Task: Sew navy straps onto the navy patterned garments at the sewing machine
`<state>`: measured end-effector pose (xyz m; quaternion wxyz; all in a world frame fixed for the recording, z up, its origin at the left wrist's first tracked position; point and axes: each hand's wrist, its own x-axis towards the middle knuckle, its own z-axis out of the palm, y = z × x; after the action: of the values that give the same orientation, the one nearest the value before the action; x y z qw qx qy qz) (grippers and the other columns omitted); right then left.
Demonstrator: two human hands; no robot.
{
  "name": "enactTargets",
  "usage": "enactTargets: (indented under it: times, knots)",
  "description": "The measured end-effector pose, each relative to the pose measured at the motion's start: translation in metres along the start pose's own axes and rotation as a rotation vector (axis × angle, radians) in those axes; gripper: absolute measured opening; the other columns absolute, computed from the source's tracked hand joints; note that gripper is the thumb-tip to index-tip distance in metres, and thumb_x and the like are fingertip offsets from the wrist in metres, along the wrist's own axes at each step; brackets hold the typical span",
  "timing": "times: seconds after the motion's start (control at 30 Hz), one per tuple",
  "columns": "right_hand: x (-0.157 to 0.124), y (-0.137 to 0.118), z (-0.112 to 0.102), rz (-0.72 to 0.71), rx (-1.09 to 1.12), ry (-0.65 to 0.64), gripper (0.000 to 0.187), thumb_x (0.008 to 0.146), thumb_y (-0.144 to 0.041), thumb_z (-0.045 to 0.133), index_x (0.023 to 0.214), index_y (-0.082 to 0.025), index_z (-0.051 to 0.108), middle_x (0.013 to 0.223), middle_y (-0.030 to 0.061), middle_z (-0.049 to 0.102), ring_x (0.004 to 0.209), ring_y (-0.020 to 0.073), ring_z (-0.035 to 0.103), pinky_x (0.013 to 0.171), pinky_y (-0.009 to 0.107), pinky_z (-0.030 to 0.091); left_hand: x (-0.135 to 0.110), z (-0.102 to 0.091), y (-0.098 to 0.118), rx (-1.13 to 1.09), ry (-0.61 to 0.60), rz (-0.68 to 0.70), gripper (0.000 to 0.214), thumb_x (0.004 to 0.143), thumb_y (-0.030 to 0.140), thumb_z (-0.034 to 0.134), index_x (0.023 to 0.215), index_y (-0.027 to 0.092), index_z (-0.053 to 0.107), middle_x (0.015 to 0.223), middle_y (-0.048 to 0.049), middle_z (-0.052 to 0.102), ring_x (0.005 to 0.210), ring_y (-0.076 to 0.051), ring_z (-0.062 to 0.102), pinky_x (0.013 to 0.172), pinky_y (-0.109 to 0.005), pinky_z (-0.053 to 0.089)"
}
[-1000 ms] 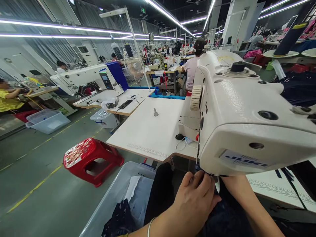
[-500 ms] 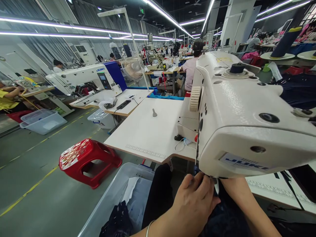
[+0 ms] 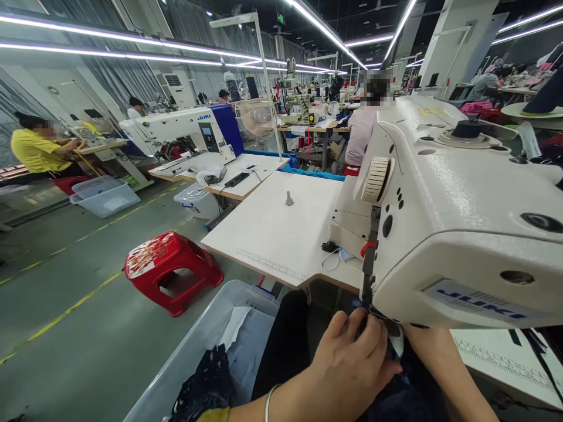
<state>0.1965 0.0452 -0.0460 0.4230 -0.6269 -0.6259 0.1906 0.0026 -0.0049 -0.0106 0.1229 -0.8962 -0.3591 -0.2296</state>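
A white sewing machine (image 3: 466, 234) fills the right side of the head view. Just below its needle end, my left hand (image 3: 352, 360) is closed on dark navy fabric (image 3: 400, 390), fingers bent and pressed together at the edge of the cloth. The fabric hangs down toward my lap. My right hand reaches in under the machine head, and only its wrist and forearm (image 3: 444, 363) show; the fingers are hidden. A white pointed part (image 3: 396, 341) shows between the two hands.
Left of the machine extends the white table (image 3: 268, 228) with a printed ruler. A clear plastic bin (image 3: 185, 346) holding dark fabric stands beside my leg. A red stool (image 3: 171, 269) is on the floor. Another sewing machine (image 3: 176, 135) stands behind; co-workers sit farther off.
The view has turned slightly left, so the scene sits farther right and a co-worker in yellow shows more fully. My left hand stays closed on the fabric by the needle end.
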Motion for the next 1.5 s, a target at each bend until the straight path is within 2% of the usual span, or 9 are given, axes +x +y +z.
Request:
enactTargets:
  times: [0.1, 0.33, 0.63, 0.7, 0.8, 0.93, 1.1, 1.33, 1.5]
  knots:
    - [-0.002, 0.002, 0.0, 0.009, -0.002, 0.001, 0.022, 0.075, -0.047, 0.059, 0.078, -0.027, 0.067, 0.076, 0.0088, 0.073, 0.1, 0.0363, 0.063, 0.083, 0.049, 0.051, 0.0, -0.001, -0.002, -0.03, -0.005, -0.016, 0.045, 0.1, 0.047, 0.042, 0.129, 0.015, 0.055, 0.132, -0.0055, 0.056, 0.119, -0.022, 0.051, 0.095, -0.036, 0.035]
    - [-0.002, 0.011, -0.005, 0.042, -0.049, 0.05, 0.019, 0.07, -0.045, 0.059, 0.071, -0.027, 0.064, 0.074, 0.0087, 0.072, 0.093, 0.0356, 0.065, 0.081, 0.047, 0.053, -0.001, 0.0, -0.004, -0.065, -0.039, 0.021, 0.045, 0.101, 0.046, 0.041, 0.132, 0.015, 0.052, 0.126, -0.005, 0.059, 0.121, -0.021, 0.049, 0.097, -0.036, 0.033]
    - [-0.005, 0.005, -0.005, 0.02, -0.006, -0.057, 0.032, 0.079, -0.043, 0.049, 0.088, -0.022, 0.072, 0.093, 0.0103, 0.074, 0.112, 0.0342, 0.059, 0.101, 0.05, 0.041, -0.001, -0.003, -0.003, -0.074, -0.049, 0.054, 0.039, 0.103, 0.041, 0.041, 0.131, 0.017, 0.053, 0.126, -0.0032, 0.06, 0.122, -0.019, 0.048, 0.098, -0.036, 0.031]
    - [-0.006, 0.006, -0.005, 0.021, -0.019, -0.057, 0.033, 0.08, -0.042, 0.049, 0.091, -0.021, 0.072, 0.096, 0.01, 0.074, 0.112, 0.0338, 0.06, 0.1, 0.049, 0.043, 0.0, -0.002, -0.002, -0.051, -0.039, 0.058, 0.039, 0.102, 0.041, 0.042, 0.131, 0.017, 0.053, 0.126, -0.003, 0.059, 0.122, -0.019, 0.048, 0.097, -0.036, 0.031]
    - [-0.005, 0.007, -0.003, -0.032, -0.062, 0.034, 0.033, 0.078, -0.042, 0.05, 0.088, -0.021, 0.072, 0.093, 0.0102, 0.075, 0.105, 0.0339, 0.064, 0.093, 0.046, 0.049, 0.001, -0.001, -0.002, -0.029, -0.039, 0.061, 0.04, 0.101, 0.042, 0.045, 0.131, 0.016, 0.053, 0.126, -0.0027, 0.058, 0.121, -0.018, 0.048, 0.097, -0.035, 0.031]
    - [0.0, 0.01, 0.001, -0.122, -0.121, 0.092, 0.028, 0.074, -0.038, 0.046, 0.073, -0.025, 0.071, 0.078, 0.009, 0.075, 0.1, 0.035, 0.066, 0.091, 0.047, 0.05, 0.003, 0.001, -0.001, -0.026, -0.043, 0.04, 0.043, 0.102, 0.044, 0.042, 0.132, 0.016, 0.052, 0.127, -0.0027, 0.057, 0.119, -0.019, 0.048, 0.097, -0.036, 0.03]
    - [0.003, 0.012, 0.002, -0.122, -0.136, 0.094, 0.023, 0.073, -0.037, 0.047, 0.062, -0.027, 0.064, 0.069, 0.0098, 0.072, 0.095, 0.0366, 0.066, 0.085, 0.051, 0.052, 0.004, 0.002, 0.003, -0.016, -0.041, 0.006, 0.044, 0.102, 0.045, 0.039, 0.134, 0.017, 0.051, 0.13, -0.0017, 0.055, 0.122, -0.019, 0.045, 0.099, -0.036, 0.029]
    - [0.002, 0.011, 0.007, -0.085, -0.122, 0.078, 0.015, 0.076, -0.035, 0.055, 0.07, -0.026, 0.065, 0.076, 0.0103, 0.073, 0.097, 0.035, 0.065, 0.08, 0.048, 0.054, 0.003, 0.003, 0.005, 0.022, -0.034, 0.02, 0.044, 0.102, 0.043, 0.039, 0.136, 0.017, 0.051, 0.136, -0.0036, 0.052, 0.122, -0.02, 0.045, 0.098, -0.035, 0.029]
    - [-0.001, 0.009, 0.006, -0.043, -0.112, 0.078, 0.023, 0.078, -0.04, 0.051, 0.072, -0.025, 0.067, 0.078, 0.0105, 0.073, 0.099, 0.0366, 0.064, 0.086, 0.051, 0.051, 0.003, 0.003, 0.005, 0.044, -0.005, 0.012, 0.042, 0.103, 0.043, 0.037, 0.132, 0.018, 0.055, 0.135, -0.002, 0.053, 0.121, -0.019, 0.046, 0.098, -0.034, 0.03]
